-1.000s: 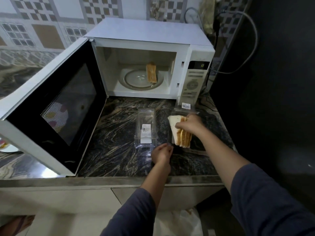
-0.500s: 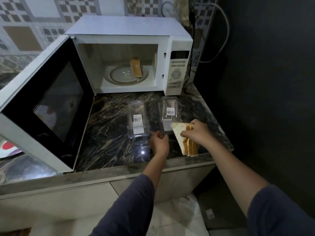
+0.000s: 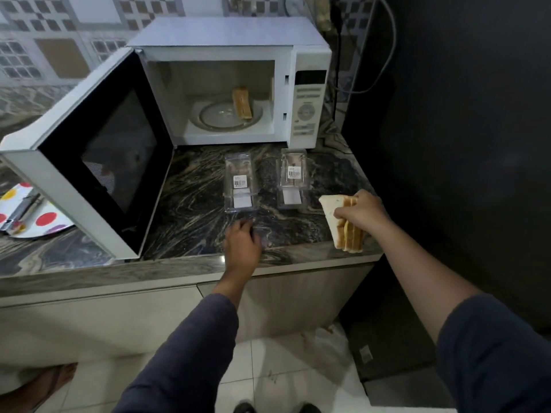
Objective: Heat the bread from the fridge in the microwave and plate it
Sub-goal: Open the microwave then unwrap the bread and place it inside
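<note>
A: Where is the bread?
B: The right hand point(image 3: 362, 214) grips a stack of bread slices point(image 3: 347, 238) from above, at four o'clock from the middle of the counter point(image 3: 193, 204), over its front edge. Another slice point(image 3: 242, 102) sits on the turntable inside the microwave point(image 3: 232, 34) at twelve, with its door point(image 3: 89, 162) wide open.
A: And the left hand point(image 3: 243, 245)?
B: It is low over the counter at six, just in front of the left clear box point(image 3: 240, 183). The right clear box point(image 3: 292, 178) lies beside that. The fingers are too blurred to tell whether they curl.
A: And the plate?
B: The spotted plate point(image 3: 44, 222) is at nine.
</note>
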